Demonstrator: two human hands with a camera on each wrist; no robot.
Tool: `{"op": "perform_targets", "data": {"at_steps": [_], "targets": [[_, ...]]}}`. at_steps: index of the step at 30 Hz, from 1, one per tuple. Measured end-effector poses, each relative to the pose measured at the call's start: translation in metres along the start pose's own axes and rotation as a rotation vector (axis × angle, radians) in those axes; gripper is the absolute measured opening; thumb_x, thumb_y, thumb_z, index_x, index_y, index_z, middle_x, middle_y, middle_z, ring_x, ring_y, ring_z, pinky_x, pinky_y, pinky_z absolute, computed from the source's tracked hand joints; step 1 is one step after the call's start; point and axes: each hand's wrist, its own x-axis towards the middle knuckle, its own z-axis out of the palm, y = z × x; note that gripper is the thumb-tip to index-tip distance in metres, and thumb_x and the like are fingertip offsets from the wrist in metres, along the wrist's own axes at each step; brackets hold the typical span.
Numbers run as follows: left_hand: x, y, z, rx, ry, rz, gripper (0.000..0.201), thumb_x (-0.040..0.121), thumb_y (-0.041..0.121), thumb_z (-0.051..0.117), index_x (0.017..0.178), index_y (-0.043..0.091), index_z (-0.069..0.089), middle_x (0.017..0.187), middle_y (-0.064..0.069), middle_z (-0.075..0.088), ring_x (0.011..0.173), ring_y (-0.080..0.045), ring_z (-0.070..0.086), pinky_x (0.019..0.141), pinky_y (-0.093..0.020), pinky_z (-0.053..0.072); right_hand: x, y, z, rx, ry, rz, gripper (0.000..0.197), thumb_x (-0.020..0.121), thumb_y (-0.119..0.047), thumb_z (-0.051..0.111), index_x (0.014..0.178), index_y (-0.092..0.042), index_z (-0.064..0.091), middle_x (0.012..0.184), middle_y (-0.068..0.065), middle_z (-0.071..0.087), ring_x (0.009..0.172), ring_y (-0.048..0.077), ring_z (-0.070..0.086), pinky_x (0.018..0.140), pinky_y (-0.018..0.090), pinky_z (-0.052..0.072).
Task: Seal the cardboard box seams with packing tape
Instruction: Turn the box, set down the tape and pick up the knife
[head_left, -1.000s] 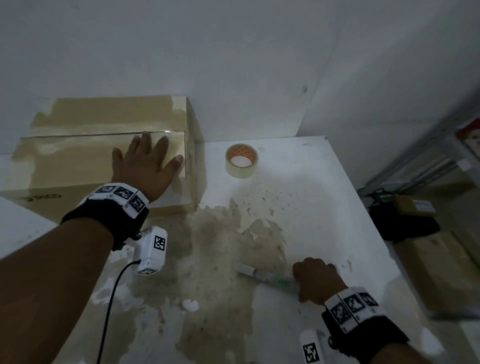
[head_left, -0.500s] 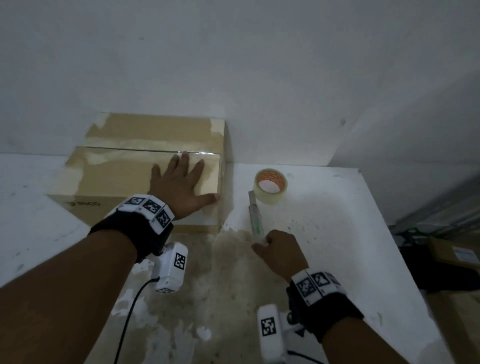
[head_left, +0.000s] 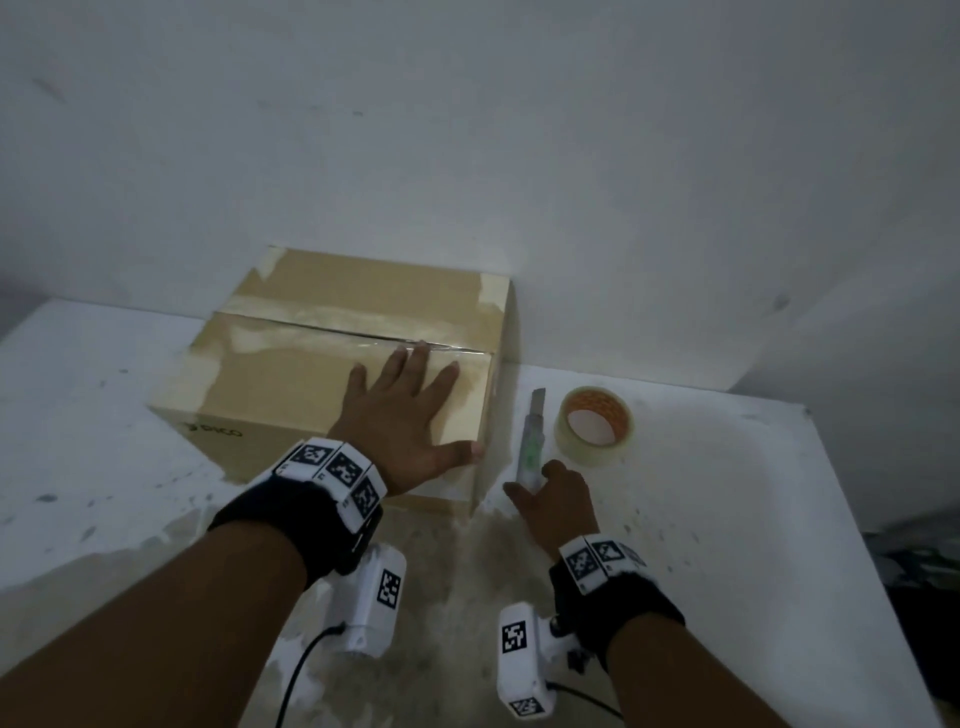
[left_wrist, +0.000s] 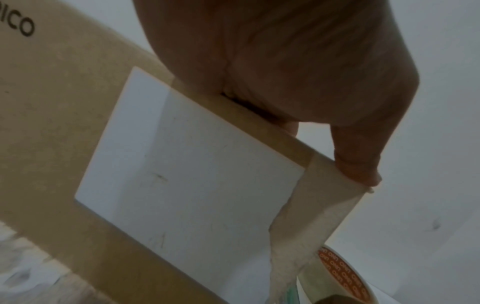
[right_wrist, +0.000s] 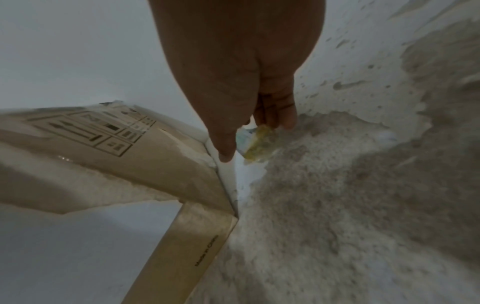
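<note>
A cardboard box (head_left: 291, 384) stands on the white table against the wall, its top seam covered with clear tape. My left hand (head_left: 410, 400) lies flat on the box top near its right edge, fingers spread, and the thumb (left_wrist: 355, 160) reaches the top corner. My right hand (head_left: 535, 486) grips the rear end of a slim utility knife (head_left: 532, 441), which points away from me just right of the box. The knife's handle end (right_wrist: 257, 144) shows between thumb and fingers. A roll of clear packing tape (head_left: 595, 426) with an orange core lies flat beside the knife.
The table (head_left: 727, 493) has worn, peeling paint in front of the box (right_wrist: 337, 195). A white wall rises right behind the box. The table's right edge (head_left: 852, 519) drops off to a dark area. A white label (left_wrist: 182, 174) is on the box's front face.
My right hand has carried the knife from the table's front right up to the gap between box and tape roll. The left hand has stayed flat on the box top.
</note>
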Motion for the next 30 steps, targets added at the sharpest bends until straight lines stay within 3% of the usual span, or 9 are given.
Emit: {"op": "perform_targets", "data": {"at_steps": [6, 15, 21, 26, 30], "targets": [[0.000, 0.001, 0.000, -0.009, 0.001, 0.003, 0.104, 0.056, 0.085, 0.009, 0.145, 0.034, -0.006, 0.158, -0.003, -0.015, 0.145, -0.022, -0.010, 0.115, -0.056, -0.001, -0.009, 0.003, 0.005, -0.038, -0.080, -0.072, 0.044, 0.085, -0.032, 0.061, 0.119, -0.008, 0.047, 0.118, 0.016, 0.051, 0.106, 0.029, 0.053, 0.088, 0.034, 0.044], [-0.001, 0.002, -0.001, -0.017, -0.004, 0.004, 0.105, 0.054, 0.086, 0.008, 0.145, 0.034, -0.004, 0.158, -0.003, -0.014, 0.145, -0.022, -0.009, 0.115, -0.056, 0.000, 0.000, -0.004, 0.000, 0.042, -0.096, -0.058, 0.054, 0.080, -0.039, 0.066, 0.120, -0.007, 0.050, 0.117, 0.018, 0.059, 0.107, 0.032, 0.057, 0.092, 0.039, 0.048], [-0.001, 0.001, -0.001, -0.014, -0.006, 0.005, 0.105, 0.054, 0.086, 0.007, 0.145, 0.034, -0.005, 0.158, -0.003, -0.014, 0.145, -0.023, -0.009, 0.114, -0.057, -0.001, -0.012, -0.001, -0.004, -0.024, -0.071, -0.022, 0.064, 0.086, -0.045, 0.057, 0.134, -0.007, 0.039, 0.130, 0.017, 0.048, 0.120, 0.031, 0.047, 0.101, 0.040, 0.039], [-0.001, 0.002, -0.001, 0.011, 0.000, 0.008, 0.094, 0.071, 0.082, 0.025, 0.145, 0.033, -0.005, 0.158, -0.004, -0.014, 0.145, -0.024, -0.009, 0.113, -0.057, -0.001, -0.036, 0.006, -0.008, -0.035, -0.027, -0.057, 0.055, 0.090, -0.045, 0.050, 0.133, -0.012, 0.042, 0.128, 0.014, 0.051, 0.116, 0.029, 0.052, 0.102, 0.045, 0.043], [-0.004, 0.003, -0.007, -0.053, 0.021, 0.017, 0.089, 0.075, 0.077, 0.033, 0.146, 0.032, 0.003, 0.159, -0.005, -0.009, 0.145, -0.024, -0.006, 0.113, -0.056, -0.001, -0.066, 0.008, -0.020, -0.050, -0.033, -0.074, 0.049, 0.091, -0.042, 0.051, 0.131, -0.014, 0.047, 0.127, 0.011, 0.055, 0.116, 0.024, 0.053, 0.104, 0.039, 0.041]]}}
